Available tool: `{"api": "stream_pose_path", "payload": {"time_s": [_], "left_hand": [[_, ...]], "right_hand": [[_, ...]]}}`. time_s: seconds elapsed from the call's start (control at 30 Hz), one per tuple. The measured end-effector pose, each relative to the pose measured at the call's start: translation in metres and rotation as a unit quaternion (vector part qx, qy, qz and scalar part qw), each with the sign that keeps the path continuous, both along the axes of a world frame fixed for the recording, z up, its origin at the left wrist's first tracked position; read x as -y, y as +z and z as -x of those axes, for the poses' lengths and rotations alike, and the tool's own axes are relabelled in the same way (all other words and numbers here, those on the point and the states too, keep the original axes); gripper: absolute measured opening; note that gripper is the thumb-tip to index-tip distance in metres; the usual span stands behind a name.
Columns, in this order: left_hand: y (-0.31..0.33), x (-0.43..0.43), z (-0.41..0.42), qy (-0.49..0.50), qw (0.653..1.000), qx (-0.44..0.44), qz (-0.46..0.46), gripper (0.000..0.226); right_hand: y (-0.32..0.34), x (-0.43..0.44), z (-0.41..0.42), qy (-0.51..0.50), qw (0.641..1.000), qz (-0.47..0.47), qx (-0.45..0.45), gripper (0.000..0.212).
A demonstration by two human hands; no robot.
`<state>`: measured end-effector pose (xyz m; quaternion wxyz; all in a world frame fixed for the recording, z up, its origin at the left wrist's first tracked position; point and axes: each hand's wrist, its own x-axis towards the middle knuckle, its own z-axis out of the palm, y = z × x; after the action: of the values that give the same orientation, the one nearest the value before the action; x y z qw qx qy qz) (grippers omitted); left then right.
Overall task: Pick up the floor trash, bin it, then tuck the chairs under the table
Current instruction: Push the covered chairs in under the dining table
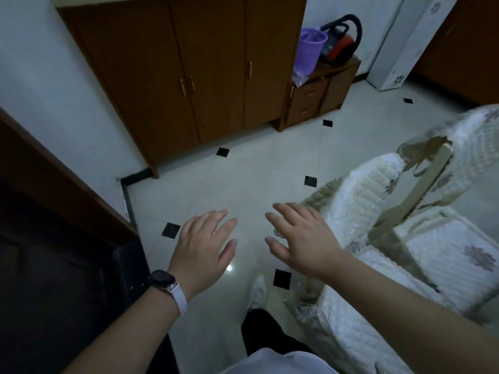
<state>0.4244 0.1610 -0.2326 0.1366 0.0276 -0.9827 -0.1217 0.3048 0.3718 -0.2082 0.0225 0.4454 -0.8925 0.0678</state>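
The pale tiled floor (243, 184) fills the middle of the frame, and no trash shows on any part of it that can be seen, so the picking-up and binning look done, though the floor behind the furniture is hidden. A brown wardrobe (167, 76) stands across the upper centre. At the right edge sit two covered chairs (361, 190), one behind the other, turned out into the room; no table can be made out, so the tucking-in seems to be what is left. On a low cabinet (324, 95) at the upper right stands a purple basket (310, 52), likely the bin, with something inside it, beside a red vacuum cleaner (340, 44). Lower centre, the left hand (202, 247) and right hand (302, 238) reach forward palm down, fingers straight and spread, holding nothing; the right one is just beside the nearer chair's back, and contact cannot be told.
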Motion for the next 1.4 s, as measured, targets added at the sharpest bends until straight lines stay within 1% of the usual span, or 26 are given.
{"api": "stream_pose_path", "payload": {"time_s": [0.17, 0.23, 0.37, 0.47, 0.57, 0.7, 0.97, 1.13, 1.23, 1.4], "left_hand": [[0.005, 0.061, 0.058, 0.017, 0.999, 0.028, 0.024, 0.043], [0.012, 0.088, 0.08, 0.026, 0.998, 0.035, 0.04, 0.042], [0.027, 0.137, 0.128, 0.043, 0.996, 0.022, 0.081, 0.042], [0.031, 0.164, 0.167, 0.054, 0.994, 0.003, 0.097, 0.041], [0.03, 0.181, 0.196, 0.04, 0.996, -0.002, 0.08, 0.041], [0.026, 0.217, 0.242, 0.012, 0.998, -0.004, 0.062, 0.041], [0.012, 0.31, 0.361, -0.094, 0.994, -0.035, 0.039, 0.042], [0.024, 0.357, 0.454, -0.207, 0.974, -0.09, 0.038, 0.037], [0.03, 0.36, 0.508, -0.276, 0.956, -0.1, 0.027, 0.037], [0.03, 0.322, 0.57, -0.368, 0.925, -0.094, -0.006, 0.038]], "right_hand": [[-0.011, 0.077, 0.075, 0.04, 0.998, 0.032, 0.025, 0.053], [-0.009, 0.108, 0.105, 0.061, 0.996, 0.055, 0.022, 0.051], [0.003, 0.158, 0.16, 0.1, 0.989, 0.111, 0.012, 0.047], [0.009, 0.183, 0.203, 0.111, 0.988, 0.106, -0.007, 0.047], [0.007, 0.198, 0.231, 0.101, 0.99, 0.1, -0.004, 0.048], [0.003, 0.226, 0.266, 0.083, 0.994, 0.067, -0.012, 0.052], [0.005, 0.297, 0.333, -0.007, 0.998, 0.047, -0.053, 0.05], [0.027, 0.333, 0.374, -0.109, 0.986, 0.055, -0.113, 0.048], [0.038, 0.332, 0.387, -0.186, 0.972, 0.054, -0.129, 0.048], [0.041, 0.295, 0.397, -0.302, 0.943, 0.023, -0.139, 0.047]]}}
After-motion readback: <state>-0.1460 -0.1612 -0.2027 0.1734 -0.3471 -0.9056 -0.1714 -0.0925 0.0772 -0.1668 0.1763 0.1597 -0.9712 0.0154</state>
